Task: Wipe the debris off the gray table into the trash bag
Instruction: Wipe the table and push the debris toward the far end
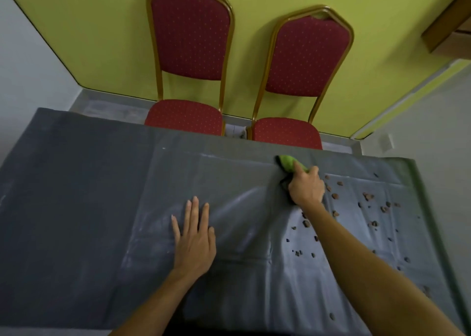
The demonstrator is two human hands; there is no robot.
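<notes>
1. Bare left hand [194, 244] with long, slender fingers, at about 7 o'clock from the view's centre; back of the hand in view, knuckles and tendon lines only faintly marked.
2. Short, rounded, pale fingernails [195, 199] at its fingertips, trimmed close.
3. Bare left forearm [153, 302], smooth and uncovered from the wrist down to the frame's edge at 6 o'clock.
4. Bare right hand [305, 189] at about 4 o'clock, back in view, with rounded knuckles; fingertips mostly hidden.
5. Bare right forearm [382, 272], uncovered along its whole visible length, looming broader toward the 5 o'clock corner.
</notes>
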